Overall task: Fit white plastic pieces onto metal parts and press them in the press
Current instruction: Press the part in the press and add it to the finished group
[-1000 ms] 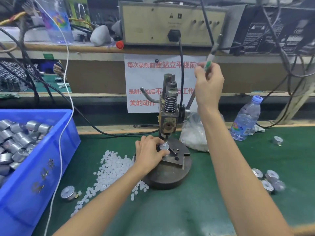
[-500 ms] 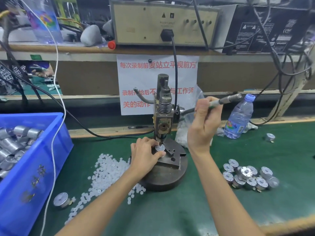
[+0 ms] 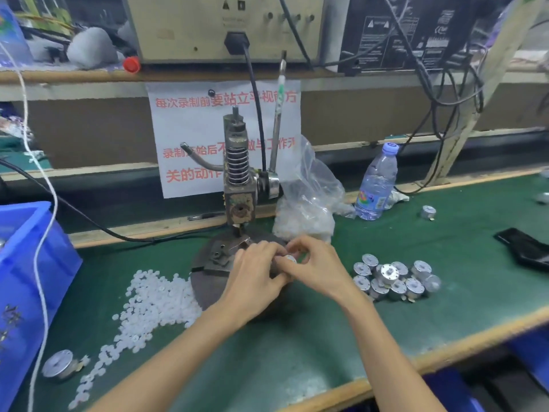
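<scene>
Two bare hands meet just above the front right edge of a hand press's round base. The fingers [image 3: 269, 249] of the left hand [image 3: 255, 273] and the fingers [image 3: 298, 243] of the right hand [image 3: 319, 269] are curled in, and their tips pinch one small round metal part [image 3: 289, 258] between them. Only its pale top face shows. Whether a white piece already sits on it cannot be told.

Just behind the hands stands the press [image 3: 237, 179], a dark column with a coil spring around its ram, on a heavy disc-shaped base [image 3: 205, 269]. Its lever [image 3: 276, 135] points almost straight up, with neither hand on it.

On the green counter [image 3: 297, 340] to the left of the base lies a loose pile of white plastic pieces [image 3: 151, 298], trailing toward the near edge. A single metal cylinder [image 3: 58, 364] lies beside that trail. Further left is a blue bin [image 3: 29, 263].

To the right of the hands, a cluster of metal parts [image 3: 392, 278] sits bunched together. Behind it are a crumpled clear plastic bag [image 3: 306, 200] of white pieces, a water bottle [image 3: 375, 185] and one stray metal piece [image 3: 428, 211]. A black object [image 3: 525, 251] lies at the far right.

A paper sign [image 3: 190, 138] with red Chinese characters hangs on the wall behind the press, below a shelf with a beige electrical box [image 3: 208, 25] and cables.
</scene>
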